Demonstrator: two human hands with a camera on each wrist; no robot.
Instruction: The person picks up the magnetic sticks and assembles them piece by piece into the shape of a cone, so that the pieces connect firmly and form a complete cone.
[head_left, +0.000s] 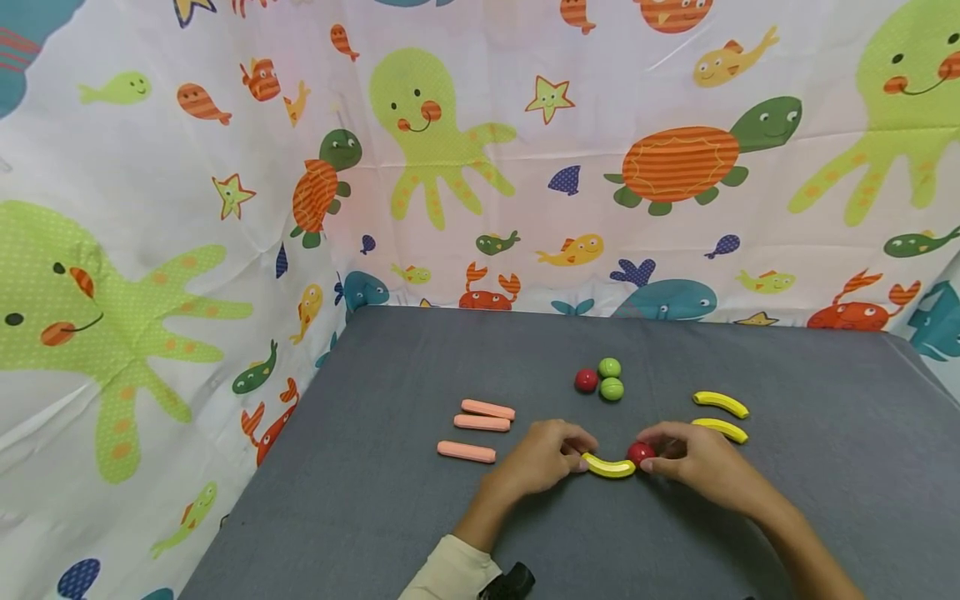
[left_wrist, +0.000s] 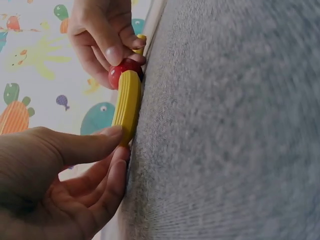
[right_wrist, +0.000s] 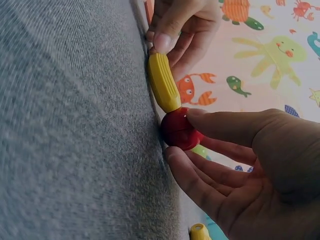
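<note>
A yellow toy banana [head_left: 609,467] lies on the grey cloth, its curve dipping toward the person. My left hand [head_left: 546,457] pinches its left end between thumb and fingers. Right at its other end sits a shiny red ball [head_left: 641,453], which my right hand [head_left: 697,458] holds between thumb and fingertips. In the left wrist view the banana [left_wrist: 128,102] shows ridges along its side and overlaps the ball [left_wrist: 118,71]. From the right wrist, the ball [right_wrist: 178,131] meets the banana's tip, with thumb above and fingers below it.
Several pink sausage-like sticks [head_left: 467,452] lie left of my left hand. Farther back, two green balls [head_left: 611,389] cluster with another red ball [head_left: 587,381]. Two more yellow bananas [head_left: 721,405] rest beyond my right hand. A patterned curtain [head_left: 480,167] borders the table [head_left: 375,517] behind and at left.
</note>
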